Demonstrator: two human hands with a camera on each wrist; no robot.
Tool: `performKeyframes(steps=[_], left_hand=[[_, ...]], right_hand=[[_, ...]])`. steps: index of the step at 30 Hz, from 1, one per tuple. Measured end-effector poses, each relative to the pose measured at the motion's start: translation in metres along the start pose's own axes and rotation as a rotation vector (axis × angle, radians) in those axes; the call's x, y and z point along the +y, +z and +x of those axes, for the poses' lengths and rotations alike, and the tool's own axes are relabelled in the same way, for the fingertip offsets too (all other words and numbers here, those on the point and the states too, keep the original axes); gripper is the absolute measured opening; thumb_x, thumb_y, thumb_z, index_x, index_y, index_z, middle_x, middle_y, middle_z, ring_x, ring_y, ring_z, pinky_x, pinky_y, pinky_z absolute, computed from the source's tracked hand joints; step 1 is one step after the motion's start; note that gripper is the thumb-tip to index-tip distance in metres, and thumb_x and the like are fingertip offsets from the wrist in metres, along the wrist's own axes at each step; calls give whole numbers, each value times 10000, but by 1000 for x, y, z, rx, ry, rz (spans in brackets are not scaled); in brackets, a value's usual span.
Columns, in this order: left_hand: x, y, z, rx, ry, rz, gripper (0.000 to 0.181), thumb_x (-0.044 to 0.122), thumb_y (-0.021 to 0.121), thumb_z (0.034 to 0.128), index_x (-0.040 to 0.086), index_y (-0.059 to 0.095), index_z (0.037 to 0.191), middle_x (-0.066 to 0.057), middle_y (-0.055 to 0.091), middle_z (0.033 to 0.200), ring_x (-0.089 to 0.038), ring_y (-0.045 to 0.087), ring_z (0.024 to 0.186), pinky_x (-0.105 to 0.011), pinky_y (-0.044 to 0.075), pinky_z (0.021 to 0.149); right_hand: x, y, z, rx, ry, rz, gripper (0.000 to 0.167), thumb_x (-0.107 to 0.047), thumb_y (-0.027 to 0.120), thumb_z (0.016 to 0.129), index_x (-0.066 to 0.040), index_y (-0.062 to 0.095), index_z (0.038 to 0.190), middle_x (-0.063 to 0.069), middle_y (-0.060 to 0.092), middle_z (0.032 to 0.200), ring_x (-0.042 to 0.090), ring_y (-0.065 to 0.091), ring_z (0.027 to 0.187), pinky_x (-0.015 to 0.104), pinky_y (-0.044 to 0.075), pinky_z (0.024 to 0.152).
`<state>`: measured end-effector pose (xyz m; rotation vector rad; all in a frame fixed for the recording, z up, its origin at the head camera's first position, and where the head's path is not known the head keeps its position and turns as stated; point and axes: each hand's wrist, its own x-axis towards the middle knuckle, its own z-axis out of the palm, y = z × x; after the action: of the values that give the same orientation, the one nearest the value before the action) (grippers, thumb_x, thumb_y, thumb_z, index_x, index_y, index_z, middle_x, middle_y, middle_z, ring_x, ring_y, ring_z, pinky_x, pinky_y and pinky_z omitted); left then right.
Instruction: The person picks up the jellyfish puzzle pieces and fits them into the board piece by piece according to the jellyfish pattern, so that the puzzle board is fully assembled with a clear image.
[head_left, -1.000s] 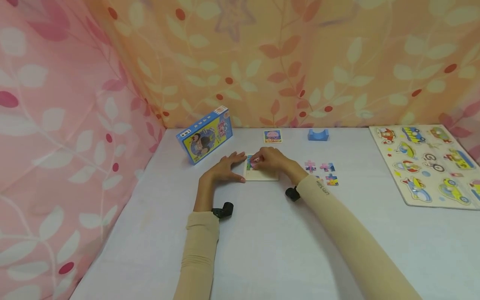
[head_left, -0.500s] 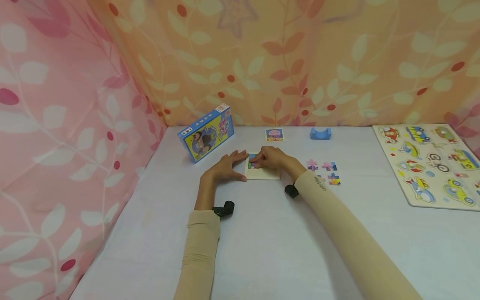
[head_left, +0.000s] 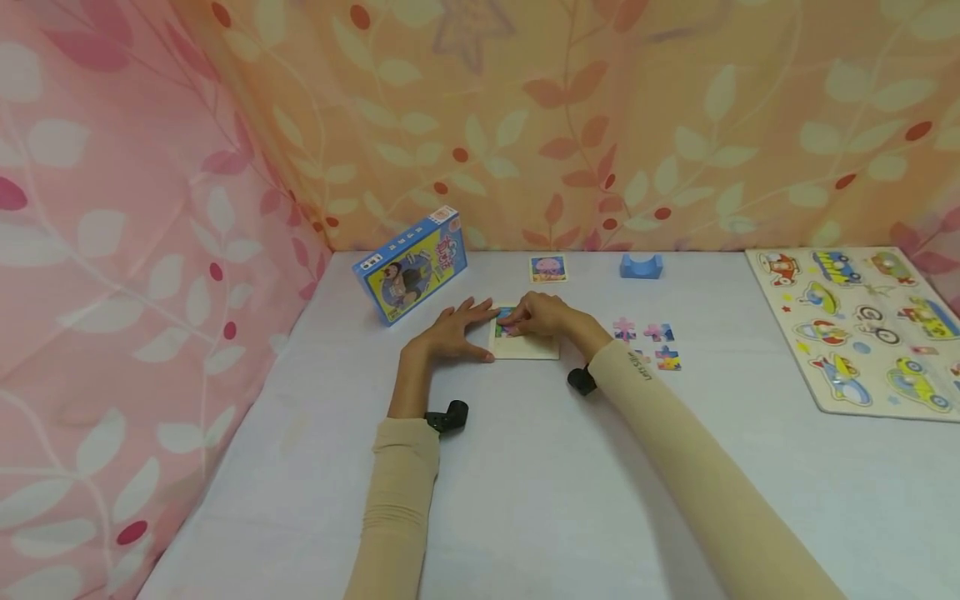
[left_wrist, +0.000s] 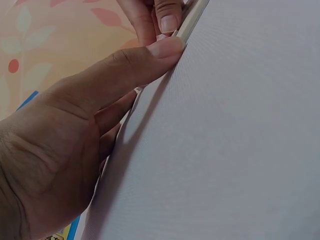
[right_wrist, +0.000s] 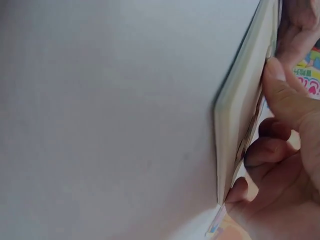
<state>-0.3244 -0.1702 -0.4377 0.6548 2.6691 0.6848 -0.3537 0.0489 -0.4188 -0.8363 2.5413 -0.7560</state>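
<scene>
A small cream puzzle board (head_left: pixel 537 349) lies flat on the white table, with a bright picture part showing at its upper left. My left hand (head_left: pixel 452 335) spreads along the board's left side, its thumb and a forefinger touching the edge. In the left wrist view that thumb (left_wrist: pixel 167 47) meets the board's corner. Bent over the picture part, my right hand (head_left: pixel 547 315) pinches a puzzle piece (head_left: pixel 504 330) down on the board; its fingers cover most of it. The right wrist view shows the right thumb (right_wrist: pixel 275 75) on the board's upper face, other fingers curled.
Several loose puzzle pieces (head_left: pixel 667 358) lie right of the board. Behind are a square picture card (head_left: pixel 549 268) and a blue stand (head_left: pixel 641 267). A blue puzzle box (head_left: pixel 412 265) stands at the back left. A wooden vehicle puzzle (head_left: pixel 862 333) lies far right.
My right fingers have lowered the puzzle piece onto the board's upper left and press there. The left hand stays at the board's edge. The head view has shifted slightly.
</scene>
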Motion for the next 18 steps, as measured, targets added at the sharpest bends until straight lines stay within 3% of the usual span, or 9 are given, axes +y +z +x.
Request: performKeyframes(steps=[2, 4, 10, 14, 18], left_hand=[[0, 0, 0, 2, 1, 4, 870, 485, 748, 691, 320, 315, 1428, 132, 147, 1536, -177, -4, 1443, -408, -28, 1167], [0, 1, -1, -1, 3, 3, 868, 485, 746, 693, 317, 316, 1428, 123, 148, 1537, -186, -5, 1443, -412, -24, 1167], [0, 2, -3, 4, -6, -8, 865, 471, 750, 693, 322, 316, 1427, 123, 149, 1538, -190, -7, 1443, -407, -24, 1167], [0, 4, -2, 11, 1, -10, 863, 497, 741, 691, 343, 313, 1424, 141, 142, 1536, -184, -11, 1443, -421, -24, 1166], [-1, 3, -2, 22, -24, -20, 857, 510, 743, 681, 384, 314, 1413, 184, 136, 1527, -158, -15, 1442, -446, -21, 1163]], right_hand=[[-1, 0, -1, -9, -2, -2, 288, -211, 662, 839, -198, 651, 1127, 50, 646, 1109, 213, 549, 1035, 633, 203, 1043], [-2, 0, -1, -10, 2, -2, 283, -206, 666, 834, -193, 656, 1117, 50, 650, 1117, 207, 550, 1034, 633, 219, 1040], [-4, 2, -2, 14, 5, -22, 281, -211, 683, 820, -191, 667, 1099, 53, 680, 1008, 114, 430, 741, 468, 392, 883], [-2, 3, -5, 115, 12, 16, 249, -185, 715, 791, -144, 707, 1036, 87, 671, 952, 113, 429, 726, 291, 388, 703], [0, 3, -8, 213, -5, 72, 195, -165, 745, 760, -88, 743, 939, 106, 675, 901, 127, 459, 731, 225, 353, 604]])
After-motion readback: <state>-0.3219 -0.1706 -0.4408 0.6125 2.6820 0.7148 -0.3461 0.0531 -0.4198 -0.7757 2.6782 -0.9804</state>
